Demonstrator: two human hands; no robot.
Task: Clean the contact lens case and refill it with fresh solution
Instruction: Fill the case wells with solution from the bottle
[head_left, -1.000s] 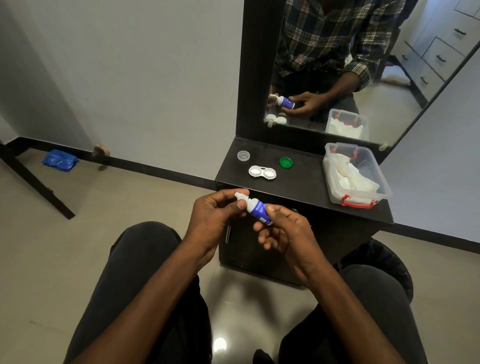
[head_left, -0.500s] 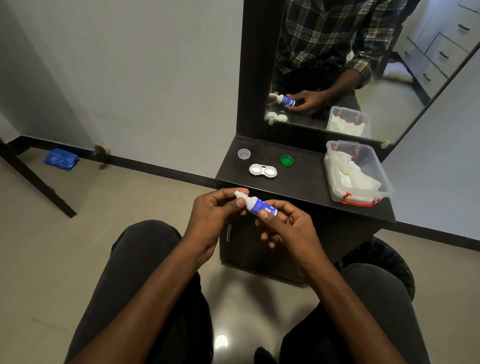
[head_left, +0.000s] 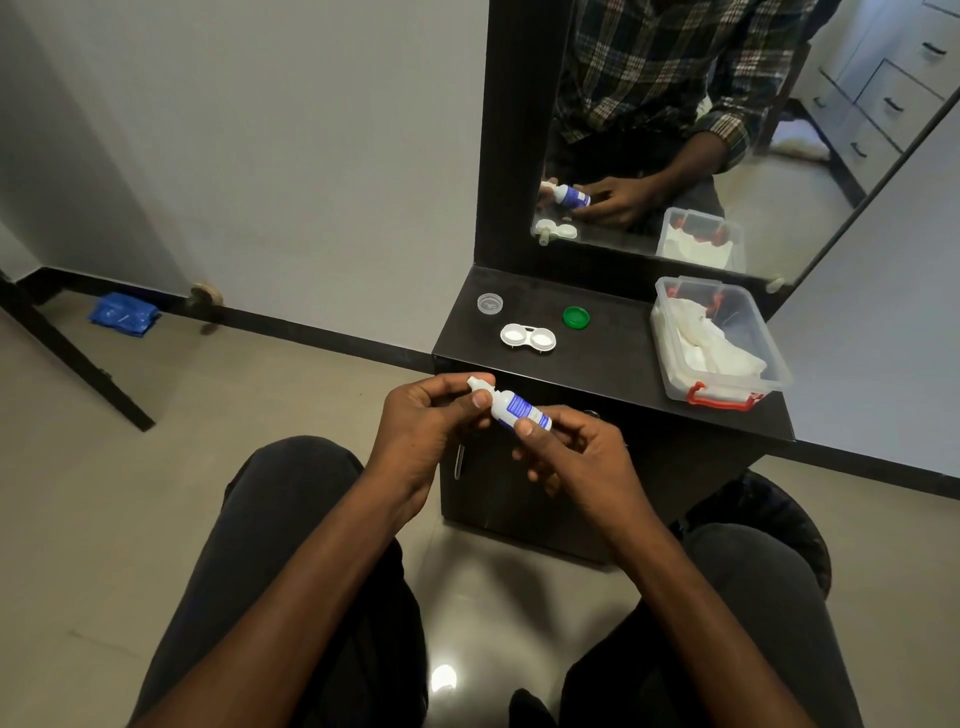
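1. Contact lens case (head_left: 528, 338): white, both wells uncapped, lying flat on the dark vanity top (head_left: 613, 364), between a clear cap (head_left: 490, 303) and a green cap (head_left: 576, 317), apart from both.
2. Solution bottle (head_left: 511, 407): small, white with a blue label, held tilted in front of the vanity's near edge, nozzle end up-left. The label's print is too small to read.
3. Left hand (head_left: 431, 421): thumb and fingers pinched around the bottle's white cap end.
4. Right hand (head_left: 576, 452): fingers curled around the bottle's body, thumb pressed on the label.
5. Clear plastic box (head_left: 727, 387) with a red latch stands at the top's right end, holding white tissue.
6. Mirror (head_left: 727, 130) behind repeats the hands, bottle and case.
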